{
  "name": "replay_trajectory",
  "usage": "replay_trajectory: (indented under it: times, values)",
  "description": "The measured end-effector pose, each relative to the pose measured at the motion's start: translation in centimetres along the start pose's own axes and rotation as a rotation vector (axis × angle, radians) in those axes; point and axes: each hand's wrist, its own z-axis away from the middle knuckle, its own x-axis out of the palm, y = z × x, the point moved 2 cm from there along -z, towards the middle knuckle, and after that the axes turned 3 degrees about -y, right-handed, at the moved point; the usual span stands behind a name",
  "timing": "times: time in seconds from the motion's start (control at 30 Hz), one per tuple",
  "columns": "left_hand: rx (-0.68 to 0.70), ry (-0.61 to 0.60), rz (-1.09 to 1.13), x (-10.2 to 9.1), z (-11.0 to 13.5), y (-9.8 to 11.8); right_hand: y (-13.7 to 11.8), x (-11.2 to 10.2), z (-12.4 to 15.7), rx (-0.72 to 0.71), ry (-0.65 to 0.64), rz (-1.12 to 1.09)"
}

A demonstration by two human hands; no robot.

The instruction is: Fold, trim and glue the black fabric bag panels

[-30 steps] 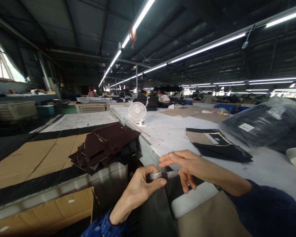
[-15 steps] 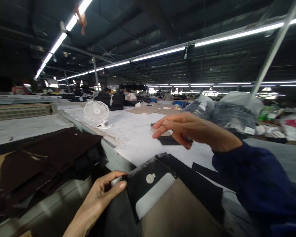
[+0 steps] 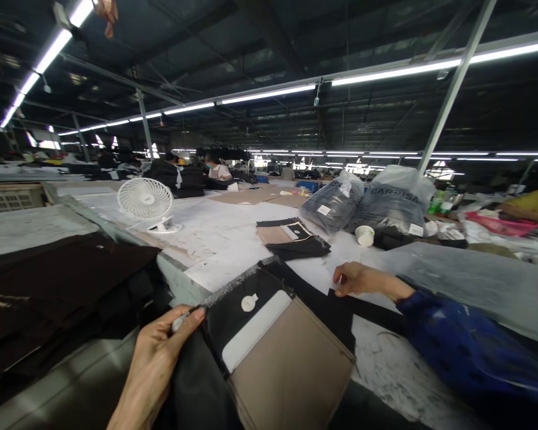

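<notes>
My left hand [image 3: 155,352] pinches the near corner of a black and tan fabric piece [image 3: 278,346] with a white strip and a small white tab, lying on the white cutting table [image 3: 224,239]. A grey edging runs along the piece's top edge from my fingers. My right hand [image 3: 356,279], in a blue sleeve, rests on the far corner of the same piece with its fingers curled down onto the black cloth. Beyond lies a small folded stack of black and tan pieces [image 3: 291,237].
A white desk fan [image 3: 146,202] stands at the table's left edge. Dark brown fabric pieces [image 3: 49,280] are piled on the lower table at left. Plastic-wrapped dark bundles [image 3: 372,206] and a white cup [image 3: 366,235] sit at right. People work at the far tables.
My right hand has come down from mid-air onto the far corner of the fabric piece. The view has swung to the right. My left hand keeps its pinch on the near corner.
</notes>
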Motion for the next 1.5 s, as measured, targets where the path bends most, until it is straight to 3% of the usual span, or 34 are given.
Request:
replay_trajectory:
  times: [0.1, 0.17, 0.4, 0.53, 0.6, 0.73, 0.87, 1.03, 1.23, 1.5]
  values:
    - [0.060, 0.129, 0.151, -0.6, -1.1, -0.1, 1.3, 0.6, -0.8, 0.085, -0.126, -0.045]
    - [0.077, 0.152, 0.192, -0.9, -1.8, -0.5, 1.2, 0.7, -1.1, 0.081, -0.151, -0.042]
    - [-0.031, 0.070, 0.086, -1.9, -2.7, -2.7, -0.2, 0.8, -1.3, 0.033, -0.004, -0.057]
    - [0.017, 0.125, 0.053, -2.0, -2.0, -2.6, -2.6, 1.0, -1.6, -0.006, 0.028, -0.164]
    - [0.047, 0.093, 0.108, -1.9, -1.6, -2.5, -4.9, 1.7, -1.6, -0.032, -0.012, -0.218]
    - [0.053, -0.029, 0.187, -1.5, -0.9, -2.4, -10.7, 4.8, -1.3, -0.136, -0.222, -0.233]
    - [0.015, -0.079, 0.230, -1.3, 0.1, -2.4, -15.9, 9.3, -1.1, -0.279, -0.442, -0.158]
    - [0.062, -0.127, 0.182, -1.4, 1.5, -2.6, -19.4, 14.3, -1.0, -0.430, -0.528, -0.059]
    - [0.094, -0.131, 0.160, -1.5, 1.8, -3.0, -19.6, 15.9, -1.2, -0.315, -0.573, 0.033]
    - [0.110, -0.077, 0.109, -1.0, 1.8, -3.2, -18.2, 15.9, -2.7, -0.347, -0.683, -0.039]
